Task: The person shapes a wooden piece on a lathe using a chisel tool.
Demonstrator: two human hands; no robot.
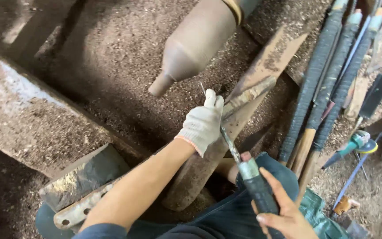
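Standing close by, I saw a wood lathe buried in sawdust, with a tapered wooden piece (pixel 195 42) mounted across it, its narrow end pointing down toward the slanted tool rest (pixel 261 66). The person's left hand (pixel 203 124), in a white knit glove, lay on the lower edge of that rest, fingers folded over the steel shaft of a long chisel (pixel 230 144) and pinning it down. The right hand (pixel 284 212), bare, had its grip wrapped firmly round the chisel's dark taped handle near the person's lap. The tip of the chisel was hidden behind the glove, so I could not tell whether it touched the wood; it sat just below the piece's narrow end, a small gap seeming to remain.

To my eye this was the setting-up step: the tool braced on the rest, aimed, not yet cutting. The next move, I judged, would call for easing the edge up to the narrow end while the gloved hand kept the shaft hard against the rest, lest it catch.

Along the right edge of the lathe bed leaned a row of spare long-handled chisels (pixel 328 79), and a green angle grinder (pixel 357 144) lay on the sawdust floor beyond them.
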